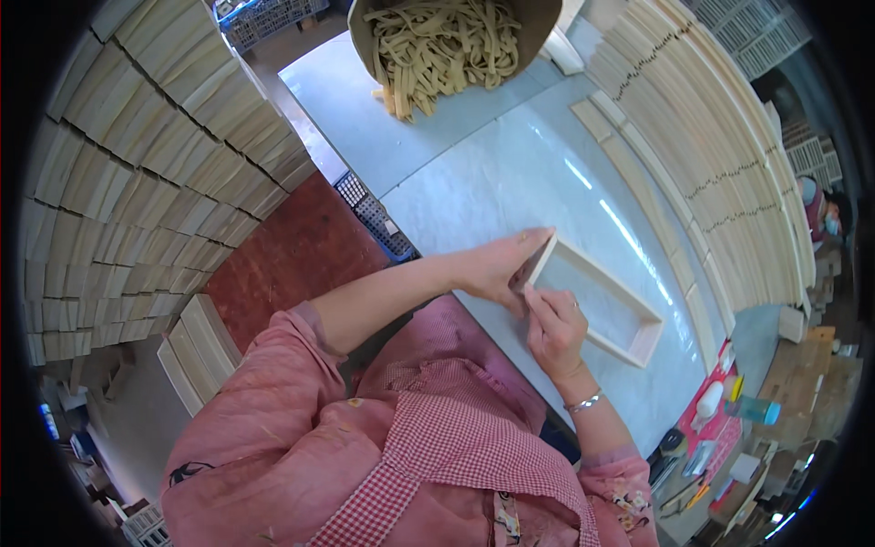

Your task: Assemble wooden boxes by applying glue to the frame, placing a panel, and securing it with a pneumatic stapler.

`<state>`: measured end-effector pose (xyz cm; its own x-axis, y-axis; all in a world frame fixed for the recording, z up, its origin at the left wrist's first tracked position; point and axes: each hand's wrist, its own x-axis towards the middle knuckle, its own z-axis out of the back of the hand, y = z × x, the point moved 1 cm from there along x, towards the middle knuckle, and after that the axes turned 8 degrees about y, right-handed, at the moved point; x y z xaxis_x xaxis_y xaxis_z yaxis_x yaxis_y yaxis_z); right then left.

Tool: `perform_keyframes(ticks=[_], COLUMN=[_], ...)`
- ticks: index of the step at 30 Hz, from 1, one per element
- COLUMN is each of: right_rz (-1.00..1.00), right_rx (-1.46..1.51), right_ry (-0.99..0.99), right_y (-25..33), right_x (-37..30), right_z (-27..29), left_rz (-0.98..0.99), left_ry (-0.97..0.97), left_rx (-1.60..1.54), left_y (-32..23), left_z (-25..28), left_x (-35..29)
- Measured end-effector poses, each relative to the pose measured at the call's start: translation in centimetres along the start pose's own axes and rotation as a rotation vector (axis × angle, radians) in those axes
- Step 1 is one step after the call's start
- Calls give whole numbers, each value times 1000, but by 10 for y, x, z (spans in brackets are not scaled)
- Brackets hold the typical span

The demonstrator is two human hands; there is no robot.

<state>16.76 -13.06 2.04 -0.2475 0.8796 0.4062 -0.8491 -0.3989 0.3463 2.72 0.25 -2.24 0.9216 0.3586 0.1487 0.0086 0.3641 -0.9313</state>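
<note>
A shallow rectangular frame of pale wood (pixel 645 341) lies at a slant on the grey-white tabletop (pixel 474 196), and the table surface shows through its middle. My left hand (pixel 504 271) is closed round the frame's short left end, the thumb side by the upper corner. At the near left corner of the same frame, my right hand (pixel 556 330) has its thumb and fingers pinched together on the wood. Whether a small piece sits between those fingertips is hidden. A metal bracelet (pixel 584 402) circles my right wrist.
Beyond the frame, a round container (pixel 544 35) holds many pale curled strips (pixel 447 55). Long stacks of thin wooden pieces (pixel 702 118) line the table's right side, with flat strips (pixel 638 191) beside them. Tall wood stacks (pixel 137 155) rise on the left. Bottles (pixel 755 409) and tools are at lower right.
</note>
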Motion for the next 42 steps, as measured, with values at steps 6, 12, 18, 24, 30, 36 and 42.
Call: perform_keyframes(ticks=[6, 12, 18, 24, 30, 36, 42], right_rz=[-33, -10, 69, 186, 4, -547, -639], right_rx=[94, 165, -194, -238, 140, 338, 320], right_ry=[86, 46, -45, -76, 231, -209, -70], right_y=[-7, -46, -141, -145, -111, -120, -108], right_x=[20, 150, 290, 308, 234, 148, 86], right_z=[11, 1, -107, -123, -75, 30, 51], left_rz=[-82, 8, 84, -1, 76, -6, 151], left_ry=[-42, -5, 62, -12, 71, 63, 176], left_rx=[69, -17, -33, 19, -9, 122, 49], left_y=[10, -2, -4, 8, -1, 9, -6], left_z=[0, 3, 1, -2, 8, -1, 4], left_x=[-1, -5, 3, 0, -2, -4, 1])
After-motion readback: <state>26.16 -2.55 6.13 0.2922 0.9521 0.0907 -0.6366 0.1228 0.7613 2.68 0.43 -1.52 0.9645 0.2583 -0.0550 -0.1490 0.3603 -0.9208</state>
